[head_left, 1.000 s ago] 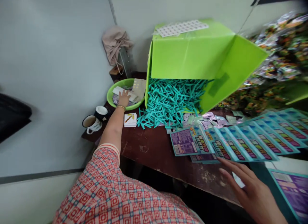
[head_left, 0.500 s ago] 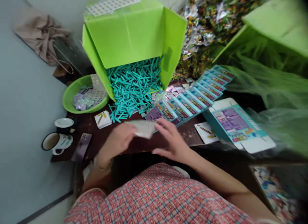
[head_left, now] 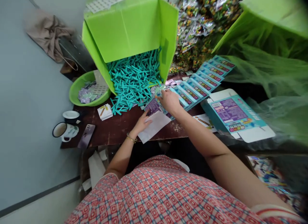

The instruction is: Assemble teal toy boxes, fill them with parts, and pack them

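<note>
My left hand (head_left: 141,124) rests at the table's front, thumb and forefinger apart. Its thumb lies over the edge of a blank white sheet (head_left: 155,127), and the forefinger reaches to the purple back of a printed packet (head_left: 153,107). Further up, my right hand (head_left: 170,101) is at the near end of a fanned row of teal printed packets (head_left: 201,88). Its fingers are bent down and pinched together; whatever lies between them is hidden. Small lilac sachets (head_left: 170,82) are scattered just beyond it. Teal sticks (head_left: 132,81) spill from a green box (head_left: 130,31) left of the hands.
At left are a green bowl (head_left: 90,101) of sachets, a stack of cards (head_left: 105,112), a phone (head_left: 86,136) and an enamel mug (head_left: 64,131). A teal carton (head_left: 237,116) lies at right, beside a picture card (head_left: 204,121). Shiny bags (head_left: 194,31) are heaped behind.
My hands have moved apart from the whitish item between them. The right hand has reached forward to the packets; the left is lower on the table, by a flat white sheet.
</note>
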A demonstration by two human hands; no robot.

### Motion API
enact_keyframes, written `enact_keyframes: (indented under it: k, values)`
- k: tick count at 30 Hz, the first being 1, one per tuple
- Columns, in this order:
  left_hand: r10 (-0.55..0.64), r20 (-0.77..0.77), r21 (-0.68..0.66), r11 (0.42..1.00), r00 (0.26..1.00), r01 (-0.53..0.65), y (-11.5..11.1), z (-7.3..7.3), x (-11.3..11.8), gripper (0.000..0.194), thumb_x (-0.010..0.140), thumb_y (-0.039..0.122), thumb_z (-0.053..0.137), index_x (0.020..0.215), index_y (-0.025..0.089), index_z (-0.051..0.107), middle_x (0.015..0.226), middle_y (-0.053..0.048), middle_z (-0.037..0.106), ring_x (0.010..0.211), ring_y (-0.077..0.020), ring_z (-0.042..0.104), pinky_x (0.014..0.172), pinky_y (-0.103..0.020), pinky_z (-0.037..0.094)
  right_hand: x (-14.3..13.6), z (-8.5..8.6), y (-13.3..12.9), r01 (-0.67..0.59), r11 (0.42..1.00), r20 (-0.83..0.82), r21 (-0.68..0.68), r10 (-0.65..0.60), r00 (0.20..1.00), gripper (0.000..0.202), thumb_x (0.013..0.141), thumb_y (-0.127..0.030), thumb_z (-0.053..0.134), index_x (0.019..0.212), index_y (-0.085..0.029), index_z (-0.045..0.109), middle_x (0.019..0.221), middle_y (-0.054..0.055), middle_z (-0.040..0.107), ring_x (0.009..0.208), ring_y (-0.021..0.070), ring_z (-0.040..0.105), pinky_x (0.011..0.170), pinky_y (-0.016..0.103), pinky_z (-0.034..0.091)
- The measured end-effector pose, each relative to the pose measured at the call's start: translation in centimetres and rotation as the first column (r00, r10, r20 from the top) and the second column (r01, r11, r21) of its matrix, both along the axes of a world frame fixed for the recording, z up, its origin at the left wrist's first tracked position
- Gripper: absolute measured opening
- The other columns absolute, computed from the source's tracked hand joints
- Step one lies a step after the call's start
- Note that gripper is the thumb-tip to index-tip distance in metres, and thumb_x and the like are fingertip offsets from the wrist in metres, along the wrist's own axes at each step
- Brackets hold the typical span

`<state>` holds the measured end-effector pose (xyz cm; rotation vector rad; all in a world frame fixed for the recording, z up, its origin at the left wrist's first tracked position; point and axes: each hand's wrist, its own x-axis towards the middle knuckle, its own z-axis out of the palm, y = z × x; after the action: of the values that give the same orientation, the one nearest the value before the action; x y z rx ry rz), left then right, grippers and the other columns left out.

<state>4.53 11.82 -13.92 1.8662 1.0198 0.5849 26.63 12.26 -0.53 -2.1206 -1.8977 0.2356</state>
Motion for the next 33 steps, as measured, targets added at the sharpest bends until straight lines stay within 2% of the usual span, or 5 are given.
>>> enact_keyframes:
  k: [9,13,17,24,33]
  values:
    - [-0.023,0.003,0.008,1.000,1.000,0.023,-0.8,-1.0,0.5,0.008,0.089,0.022,0.071,0.089,0.017,0.077,0.173,-0.013,0.038,0.161,-0.0326,0.037,0.134,-0.052,0.029,0.2,-0.3,-1.1,0.026,1.000,-0.078,0.014,-0.025,0.997,0.031,0.105,-0.013,0.050,0.116,-0.004,0.077,0.125,0.024,0.071,0.094,0.0278,0.073,0.085,0.036,0.055]
    - [-0.078,0.047,0.079,0.994,0.996,0.074,-2.2,2.3,-0.8,0.015,0.091,0.028,0.069,0.079,0.020,0.074,0.158,-0.015,0.059,0.150,-0.0333,0.053,0.129,-0.051,0.038,0.0,0.5,-5.7,-0.127,0.978,-0.188,0.168,0.158,0.969,0.047,0.108,-0.035,0.054,0.150,-0.014,0.062,0.146,0.019,0.063,0.119,0.0302,0.070,0.102,0.040,0.056]
    - [-0.160,0.027,0.035,0.987,0.987,0.159,-3.5,6.6,-3.3,0.012,0.091,0.034,0.073,0.095,0.024,0.079,0.116,-0.008,0.080,0.109,-0.0283,0.074,0.103,-0.043,0.056,-0.4,-2.4,-10.4,-0.354,0.911,-0.526,0.213,0.412,0.744,0.031,0.098,-0.038,0.065,0.119,-0.020,0.079,0.116,0.011,0.079,0.107,0.0298,0.075,0.096,0.042,0.060]
    - [0.212,0.060,-0.157,0.967,0.975,-0.201,-2.9,6.8,-6.4,0.022,0.072,0.038,0.081,0.074,0.020,0.069,0.070,0.002,0.066,0.069,-0.0171,0.059,0.068,-0.027,0.048,3.9,-8.1,-12.7,0.205,0.979,-0.800,-0.015,-0.135,0.584,0.037,0.075,-0.048,0.070,0.085,-0.014,0.081,0.084,0.008,0.080,0.080,0.0287,0.074,0.075,0.038,0.059]
    - [0.399,0.365,-0.081,0.914,0.841,-0.398,-5.9,5.1,-2.8,0.012,0.079,0.035,0.072,0.081,0.023,0.071,0.085,-0.002,0.073,0.082,-0.0201,0.069,0.077,-0.033,0.056,5.3,-8.2,-15.4,0.132,0.979,-0.838,0.154,0.059,0.542,0.024,0.079,-0.042,0.072,0.089,-0.022,0.079,0.104,0.008,0.080,0.105,0.0271,0.073,0.099,0.043,0.058]
